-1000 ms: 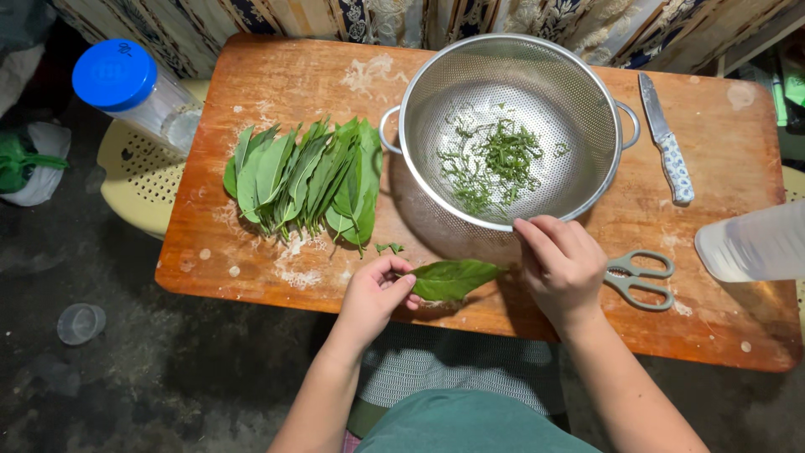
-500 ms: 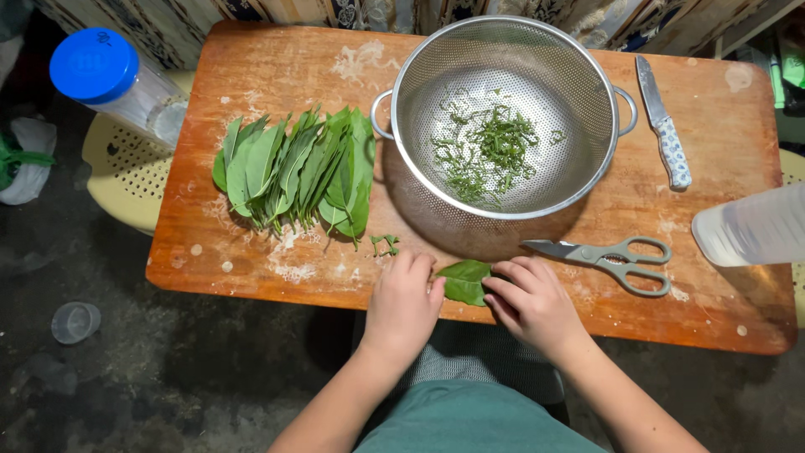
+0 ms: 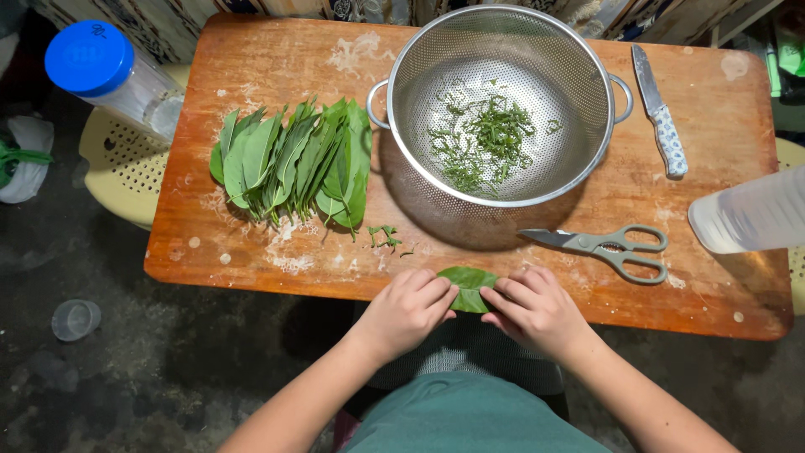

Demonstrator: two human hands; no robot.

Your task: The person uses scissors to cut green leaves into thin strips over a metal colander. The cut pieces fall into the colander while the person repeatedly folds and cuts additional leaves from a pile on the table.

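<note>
Both hands are down at the near edge of the wooden table [image 3: 251, 67], working a small stack of green leaves [image 3: 468, 287] that sits just this side of the steel colander [image 3: 503, 105]. The left hand [image 3: 407, 312] has its fingertips curled over the stack's left end; the right hand [image 3: 537, 310] pinches the other end, thumb tucked under, fingers closed lightly on the leaf rather than clamped. Looks like a roll or fold in the making, so the trick, I'd say, is even pressure from both sides and a tight, tidy bundle, edges lined up so nothing slips out. Wrists sit low, forearms angled in from the body, knuckles up. The kitchen scissors [image 3: 604, 245] lie just right of the colander's shadow, within easy reach. Left of the colander, the fan of whole leaves [image 3: 289, 159] waits; inside it, fine green shreds [image 3: 486, 134].
</note>
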